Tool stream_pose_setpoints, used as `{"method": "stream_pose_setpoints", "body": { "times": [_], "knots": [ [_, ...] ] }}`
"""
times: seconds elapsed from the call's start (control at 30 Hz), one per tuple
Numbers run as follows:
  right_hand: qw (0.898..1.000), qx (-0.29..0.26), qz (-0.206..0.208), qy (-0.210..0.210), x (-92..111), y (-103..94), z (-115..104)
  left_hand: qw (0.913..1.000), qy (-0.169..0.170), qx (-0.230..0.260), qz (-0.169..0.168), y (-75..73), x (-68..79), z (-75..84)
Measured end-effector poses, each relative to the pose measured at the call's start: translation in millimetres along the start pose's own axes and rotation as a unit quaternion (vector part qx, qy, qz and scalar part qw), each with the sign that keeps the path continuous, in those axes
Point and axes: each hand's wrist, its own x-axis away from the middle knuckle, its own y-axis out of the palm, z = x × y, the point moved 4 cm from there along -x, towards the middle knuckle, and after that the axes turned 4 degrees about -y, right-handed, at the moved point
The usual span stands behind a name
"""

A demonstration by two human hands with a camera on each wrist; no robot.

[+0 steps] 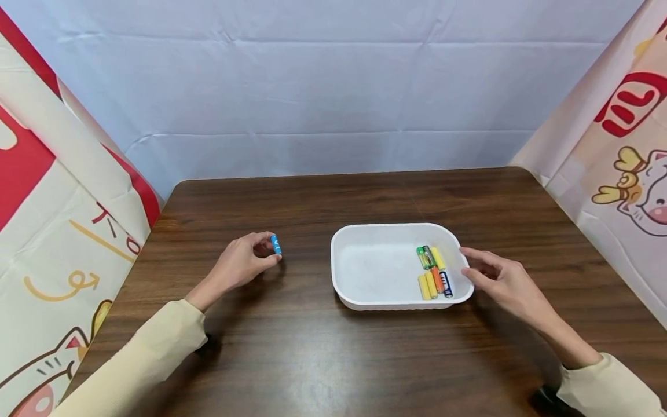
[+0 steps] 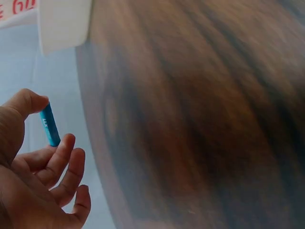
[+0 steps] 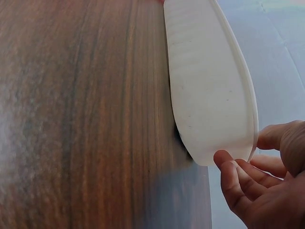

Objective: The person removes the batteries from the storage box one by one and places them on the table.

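Note:
Between thumb and fingertips my left hand (image 1: pixel 241 259) pinches a small light-blue battery (image 1: pixel 276 244) by its two ends, left of the tray. The left wrist view shows the same blue battery (image 2: pixel 49 125) spanning from the thumb down to the fingers. At the other side, my right hand (image 1: pixel 508 281) holds the right end of a white plastic tray (image 1: pixel 375 304), thumb and fingers at its rim and outer wall (image 3: pixel 209 95). In the tray's right part several batteries lie side by side: green (image 1: pixel 423 258), yellow (image 1: pixel 438 258), orange (image 1: pixel 436 279) and dark blue (image 1: pixel 445 284).
A dark wood-grain table (image 1: pixel 292 347) carries the tray. Behind it hangs a pale blue-white cloth (image 1: pixel 333 104). Printed cloths with cartoon figures flank the table at the left (image 1: pixel 57 260) and right (image 1: pixel 625 162).

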Motion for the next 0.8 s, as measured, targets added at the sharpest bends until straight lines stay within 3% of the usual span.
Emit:
{"method": "stream_pose_setpoints", "body": {
  "times": [0.33,0.8],
  "knots": [
    [1.0,-0.006,0.004,-0.002,1,1.5,2,0.9971,0.026,-0.071,-0.01,2.8,-5.5,-14.0],
    [1.0,-0.013,0.009,-0.009,1,2.0,2,0.9932,0.022,-0.108,-0.038,5.5,-10.4,-27.4]
  ]
}}
